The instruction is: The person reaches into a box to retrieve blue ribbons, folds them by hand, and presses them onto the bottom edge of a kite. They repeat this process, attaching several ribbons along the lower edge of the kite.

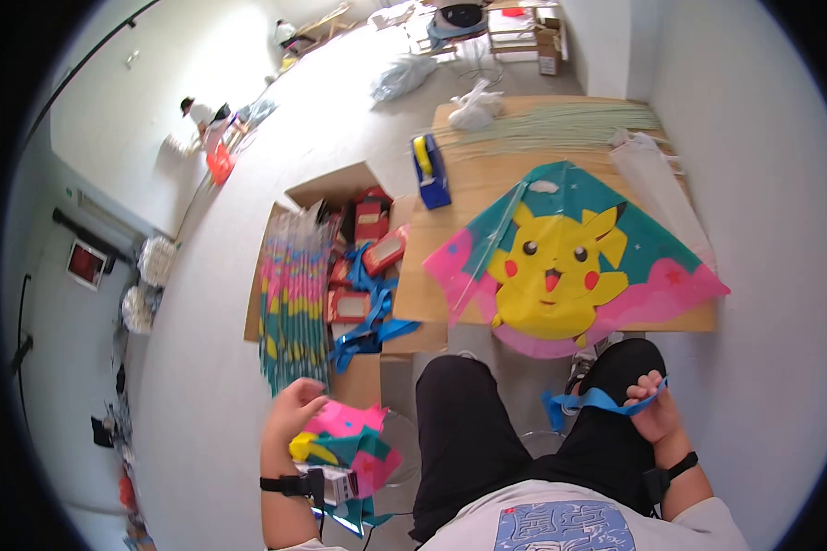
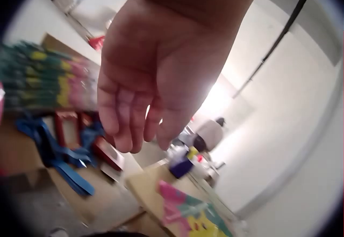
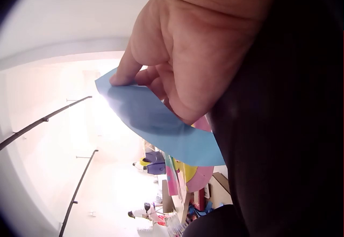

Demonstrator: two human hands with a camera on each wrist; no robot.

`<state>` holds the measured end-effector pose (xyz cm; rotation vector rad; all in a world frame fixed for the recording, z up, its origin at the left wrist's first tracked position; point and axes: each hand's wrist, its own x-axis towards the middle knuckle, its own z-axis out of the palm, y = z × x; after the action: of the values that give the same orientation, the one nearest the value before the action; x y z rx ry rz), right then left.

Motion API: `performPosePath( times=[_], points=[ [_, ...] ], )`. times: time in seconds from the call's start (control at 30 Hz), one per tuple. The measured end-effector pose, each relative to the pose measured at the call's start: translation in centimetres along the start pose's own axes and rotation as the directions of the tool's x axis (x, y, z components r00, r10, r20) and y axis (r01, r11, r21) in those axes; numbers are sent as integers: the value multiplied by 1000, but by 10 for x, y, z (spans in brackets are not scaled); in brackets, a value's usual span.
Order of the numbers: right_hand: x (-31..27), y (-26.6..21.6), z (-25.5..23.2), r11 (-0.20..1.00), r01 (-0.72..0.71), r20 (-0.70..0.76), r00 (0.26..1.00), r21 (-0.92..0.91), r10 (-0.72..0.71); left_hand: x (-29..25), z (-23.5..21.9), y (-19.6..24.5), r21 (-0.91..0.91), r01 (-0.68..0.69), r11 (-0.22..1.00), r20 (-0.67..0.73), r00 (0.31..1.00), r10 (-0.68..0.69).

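In the head view my right hand [image 1: 654, 415] is over the right knee, pinching one end of a blue ribbon [image 1: 597, 399] that stretches left across the leg. Up close, the right wrist view shows the ribbon [image 3: 156, 119] as a wide flat strip held between thumb and fingers. My left hand [image 1: 296, 409] hangs in the air with loosely bent fingers and holds nothing; its palm shows in the left wrist view. Below it lies a folded pink and green kite [image 1: 358, 441]. A spread Pikachu kite [image 1: 556, 266] lies on the wooden table [image 1: 413, 303], overhanging its near edge.
A cardboard box [image 1: 368, 179] left of the table holds red boxes [image 1: 372, 220], more blue ribbons [image 1: 368, 321] and a bundle of folded kites [image 1: 294, 285]. On the table are a blue tape dispenser [image 1: 430, 172], thin pale sticks [image 1: 560, 124] and a white bag [image 1: 476, 106].
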<state>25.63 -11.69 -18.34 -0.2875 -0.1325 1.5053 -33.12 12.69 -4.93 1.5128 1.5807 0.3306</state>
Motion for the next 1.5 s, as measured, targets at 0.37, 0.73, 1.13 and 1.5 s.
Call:
performPosePath(
  times=[0.37,0.73,1.13,1.5],
  points=[
    [0,-21,-10,996,-42,1,999,84,42,328,227,229,62,-549,833,250,817,520],
    [12,-48,-17,983,-14,-83,996,185,30,496,277,256,257,-448,856,-98,869,485],
    [17,-44,-15,985,-25,-82,996,170,40,487,300,245,385,-560,734,-199,726,658],
    [10,-18,-12,993,-27,-44,999,115,32,122,228,165,-139,-672,727,-322,725,609]
  ],
)
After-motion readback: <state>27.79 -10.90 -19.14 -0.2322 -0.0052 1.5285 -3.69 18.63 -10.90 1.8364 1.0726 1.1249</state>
